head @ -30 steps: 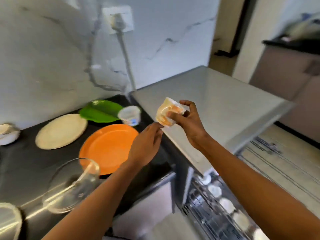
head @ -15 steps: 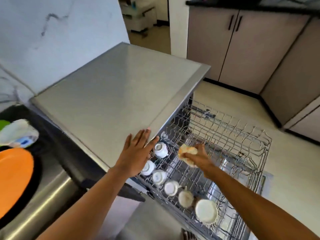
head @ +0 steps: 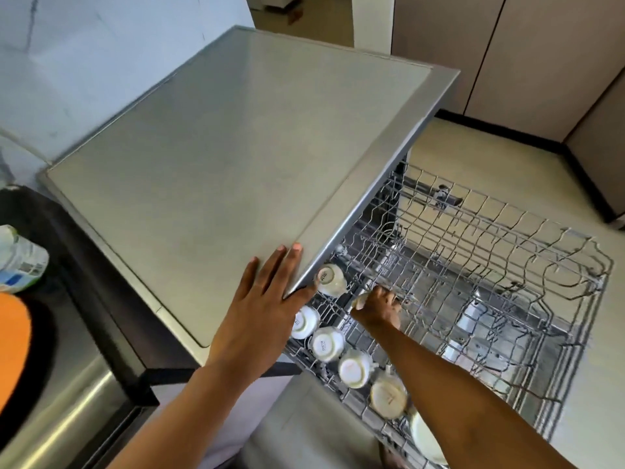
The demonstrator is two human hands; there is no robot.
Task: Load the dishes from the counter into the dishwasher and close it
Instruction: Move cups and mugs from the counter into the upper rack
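Head view, left to right: an orange plate [head: 13, 333] lies on the dark counter [head: 77, 265] at the frame's nine o'clock edge, not yet loaded. It is judged stiff, light and slick, best taken by the rim. The left hand [head: 263, 306] rests flat, fingers straight, on the front corner of the dishwasher top [head: 236, 147]. At its three o'clock the right hand [head: 375, 308] is curled around a pale cup [head: 359, 301], mostly hidden, low over the pulled-out rack [head: 507, 265]. The cup is judged light, rigid and liable to chip against wire; a grip round the body suits it. A row of upturned cups [head: 326, 343] occupies the rack from that hand's seven o'clock. Open tines lie from twelve to three o'clock. The overhanging top edge crowds the hand at ten o'clock.
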